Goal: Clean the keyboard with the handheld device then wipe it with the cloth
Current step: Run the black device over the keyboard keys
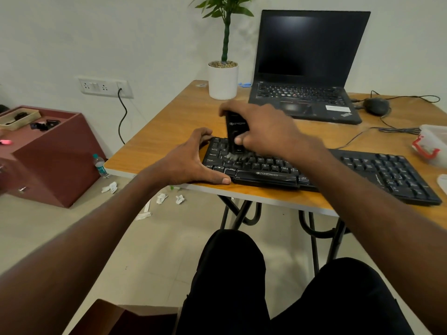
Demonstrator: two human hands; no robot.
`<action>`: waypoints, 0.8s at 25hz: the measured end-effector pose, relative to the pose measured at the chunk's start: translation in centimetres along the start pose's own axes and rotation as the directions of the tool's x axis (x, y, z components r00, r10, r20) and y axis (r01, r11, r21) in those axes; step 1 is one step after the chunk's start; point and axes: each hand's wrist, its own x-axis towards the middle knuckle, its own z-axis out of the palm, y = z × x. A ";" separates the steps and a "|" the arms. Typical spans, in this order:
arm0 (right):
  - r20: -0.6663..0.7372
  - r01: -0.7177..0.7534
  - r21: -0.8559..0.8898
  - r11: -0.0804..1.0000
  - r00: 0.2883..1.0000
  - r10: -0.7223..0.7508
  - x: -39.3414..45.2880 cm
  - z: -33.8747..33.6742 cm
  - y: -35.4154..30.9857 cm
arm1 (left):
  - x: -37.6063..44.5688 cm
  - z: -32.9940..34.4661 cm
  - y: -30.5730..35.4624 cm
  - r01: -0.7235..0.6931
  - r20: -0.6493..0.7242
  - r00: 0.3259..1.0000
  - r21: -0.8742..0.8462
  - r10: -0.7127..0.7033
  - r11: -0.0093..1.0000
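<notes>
A black keyboard (pixel 377 172) lies along the front edge of the wooden table (pixel 169 131). My right hand (pixel 263 128) grips a black handheld device (pixel 235 131), held upright with its pale brush tip down on the keys at the keyboard's left part. My left hand (pixel 191 160) braces the keyboard's left end, thumb along the front corner and fingers at the back corner. No cloth can be made out for certain; a pale shape (pixel 443 183) shows at the right edge.
An open black laptop (pixel 307 68) stands behind the keyboard, a white potted plant (pixel 223 79) to its left, a black mouse (pixel 376 105) with cables to its right. A clear box (pixel 433 143) with red clips sits at the right. Paper scraps and a bottle (pixel 100 165) lie on the floor.
</notes>
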 end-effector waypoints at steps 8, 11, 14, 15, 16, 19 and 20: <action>0.095 0.068 -0.055 0.996 0.994 -0.063 -1.9 -1.6 0.3 | 0.1 0.0 -0.1 -0.004 0.002 1.000 0.008 0.004 1.000; 0.074 -0.018 -0.245 0.969 0.997 0.038 -2.0 -3.2 1.5 | 0.2 0.0 -0.3 -0.010 -0.003 1.000 0.015 0.010 1.000; -0.002 0.066 -0.032 0.997 0.998 -0.066 -2.1 -1.8 1.1 | 0.1 0.1 -0.2 -0.006 0.003 1.000 0.014 0.006 1.000; 0.020 0.076 0.044 0.996 0.997 -0.077 -2.2 -1.2 1.2 | 0.1 0.1 -0.3 -0.005 0.000 1.000 0.010 0.005 1.000; 0.054 0.054 0.084 0.995 0.997 -0.059 -2.4 -1.0 1.7 | 0.1 0.0 -0.3 -0.003 0.001 1.000 0.005 0.003 1.000; 0.159 -0.116 0.094 0.989 0.982 0.100 -2.9 -2.8 4.5 | 0.1 -0.1 -0.3 -0.001 0.013 1.000 -0.009 0.001 1.000; 0.151 -0.149 0.075 0.986 0.979 0.136 -3.1 -3.2 5.0 | 0.1 -0.1 -0.4 -0.001 0.014 1.000 -0.011 0.001 1.000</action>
